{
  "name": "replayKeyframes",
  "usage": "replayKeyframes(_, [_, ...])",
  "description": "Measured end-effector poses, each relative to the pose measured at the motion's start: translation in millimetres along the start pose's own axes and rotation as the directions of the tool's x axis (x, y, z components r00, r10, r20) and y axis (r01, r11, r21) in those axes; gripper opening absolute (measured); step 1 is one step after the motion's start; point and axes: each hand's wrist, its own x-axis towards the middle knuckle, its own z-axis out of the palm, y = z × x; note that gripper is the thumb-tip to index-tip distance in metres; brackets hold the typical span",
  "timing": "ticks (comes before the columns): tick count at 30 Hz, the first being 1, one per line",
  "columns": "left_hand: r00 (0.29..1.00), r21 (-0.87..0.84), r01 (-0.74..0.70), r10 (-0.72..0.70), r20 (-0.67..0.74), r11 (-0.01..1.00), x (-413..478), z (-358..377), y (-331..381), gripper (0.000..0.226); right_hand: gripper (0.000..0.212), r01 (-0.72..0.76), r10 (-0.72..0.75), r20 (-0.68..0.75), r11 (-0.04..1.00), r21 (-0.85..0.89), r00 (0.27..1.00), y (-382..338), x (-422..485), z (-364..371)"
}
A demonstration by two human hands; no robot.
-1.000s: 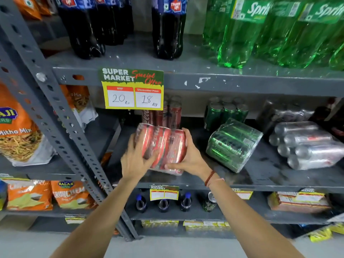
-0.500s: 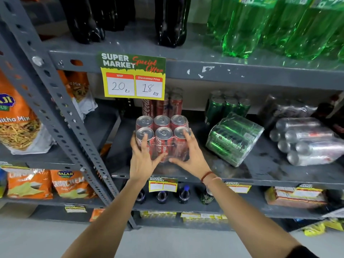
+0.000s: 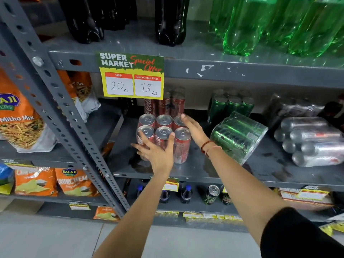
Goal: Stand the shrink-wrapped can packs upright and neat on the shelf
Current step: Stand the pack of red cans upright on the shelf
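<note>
Since half a second ago the right hand has slid off the front of the red pack and round to its right side, fingers straight and spread, not wrapped around anything; can't tell if it actually touches the far can. Left hand is flat against the pack's front face, fingers fanned out, thumb up by the middle can's rim — pressing, not gripping.

Red pack is now upright on the grey metal shelf, six silver tops facing up in two rows of three, clear shrink film glossy around them. Right behind it stands another red pack, half hidden by the yellow price tag hanging off the shelf above.

Just right of the red pack, past the right wrist with its red thread band, a green pack lies on its side, tilted, film crinkly and shiny. Behind that, a green pack stands upright. Further right, a silver pack lies on its side too.

Left of the red pack is the perforated grey upright, with orange snack bags beyond it. Above it, dark bottles and green bottles.
</note>
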Motion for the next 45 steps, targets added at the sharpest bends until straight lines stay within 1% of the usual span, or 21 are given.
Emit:
replayKeyframes(2, [0.999,-0.014,-0.009,0.01,0.034,1.0,18.8,-5.3,-4.0,0.108,0.057,0.053,-0.05,-0.07,0.998,0.038,0.996,8.2,-10.5,3.2])
replayKeyframes(5, [0.982,-0.005,-0.058,0.058,0.18,0.998,57.0,-21.9,-7.0,0.095,0.053,0.148,-0.154,-0.227,0.988,-0.045,0.962,20.2,-38.2,18.2])
replayKeyframes(7, [0.922,-0.081,-0.116,0.137,0.363,0.99,82.3,-35.4,-3.0,0.079,0.059,0.17,-0.201,-0.34,0.978,-0.12,0.919,24.0,-63.6,42.4])
replayKeyframes(9, [0.831,-0.127,-0.112,0.163,0.532,0.986,105.0,-45.8,1.4,0.066,0.066,0.164,-0.237,-0.405,0.964,-0.208,0.883,23.4,-87.6,77.0])
replayKeyframes(12, [0.783,0.006,-0.093,0.07,0.618,0.996,128.7,-61.1,12.1,0.061,0.073,0.165,-0.257,-0.392,0.953,-0.252,0.883,17.9,-108.2,113.1])
replayKeyframes(14, [0.782,0.077,-0.068,0.005,0.623,0.995,129.8,-72.0,19.8,0.059,0.069,0.186,-0.265,-0.353,0.952,-0.243,0.897,16.0,-108.7,112.5])
replayKeyframes(15, [0.811,0.076,-0.053,-0.002,0.585,0.996,124.8,-76.2,23.2,0.056,0.067,0.195,-0.27,-0.358,0.953,-0.231,0.894,15.3,-105.1,106.0])
replayKeyframes(16, [0.868,0.053,-0.052,0.019,0.496,0.997,115.8,-78.7,25.1,0.052,0.064,0.205,-0.271,-0.379,0.957,-0.206,0.885,14.4,-98.8,97.0])
replayKeyframes(17, [0.935,0.028,-0.072,0.058,0.351,0.997,101.9,-78.7,24.2,0.048,0.06,0.213,-0.268,-0.403,0.961,-0.175,0.875,12.2,-89.4,86.3])
replayKeyframes(18, [0.977,0.017,-0.113,0.108,0.185,0.994,82.4,-76.6,21.4,0.047,0.056,0.216,-0.259,-0.418,0.965,-0.149,0.871,8.7,-77.2,74.9])
replayKeyframes(19, [0.987,0.015,-0.156,0.156,0.05,0.988,57.5,-71.6,18.1,0.049,0.054,0.211,-0.25,-0.411,0.968,-0.139,0.877,3.3,-62.5,63.1])
replayKeyframes(20, [0.982,0.016,-0.188,0.188,-0.029,0.982,31.0,-63.7,14.0,0.055,0.054,0.198,-0.242,-0.376,0.968,-0.151,0.894,-3.0,-45.3,52.5])
replayKeyframes(21, [0.978,0.01,-0.2,0.2,-0.059,0.98,6.8,-54.1,9.5,0.064,0.054,0.184,-0.235,-0.312,0.966,-0.184,0.921,-10.7,-27.4,43.2])
replayKeyframes(23, [0.986,-0.021,-0.161,0.16,-0.041,0.987,-25.4,-32.9,1.4,0.088,0.059,0.179,-0.215,-0.114,0.947,-0.266,0.97,-27.9,4.2,31.4])
replayKeyframes(26, [0.998,0.047,-0.057,0.056,0.021,0.997,-31.6,-9.5,-2.8,0.119,0.064,0.213,-0.151,0.189,0.902,-0.376,0.97,-41.0,32.4,27.8])
replayKeyframes(28, [0.999,0.113,-0.047,0.046,0.009,0.993,-22.8,-2.5,-3.9,0.128,0.063,0.218,-0.12,0.233,0.86,-0.461,0.965,-38.2,38.5,27.9])
replayKeyframes(31, [0.997,0.118,-0.077,0.078,-0.005,0.99,-5.2,-8.7,-11.2,0.126,0.065,0.216,-0.16,0.151,0.827,-0.519,0.975,-32.2,33.3,25.4])
replayKeyframes(33, [0.99,0.114,-0.136,0.133,0.039,0.984,14.7,-25.4,-20.1,0.12,0.066,0.185,-0.183,0.057,0.828,-0.529,0.982,-26.2,25.2,23.5])
replayKeyframes(36, [0.954,0.148,-0.222,0.184,0.237,0.964,52.9,-61.3,-22.7,0.114,0.069,0.144,-0.209,-0.084,0.865,-0.48,0.974,-11.6,5.6,23.2])
replayKeyframes(40, [0.854,0.154,-0.262,0.155,0.497,0.953,95.3,-89.6,-14.2,0.11,0.068,0.133,-0.225,-0.205,0.912,-0.387,0.952,4.2,-29.6,39.1])
replayKeyframes(45, [0.776,0.221,-0.308,0.109,0.622,0.926,120.5,-101.3,-1.2,0.109,0.072,0.14,-0.308,-0.308,0.874,-0.466,0.9,15.6,-57.3,68.2])
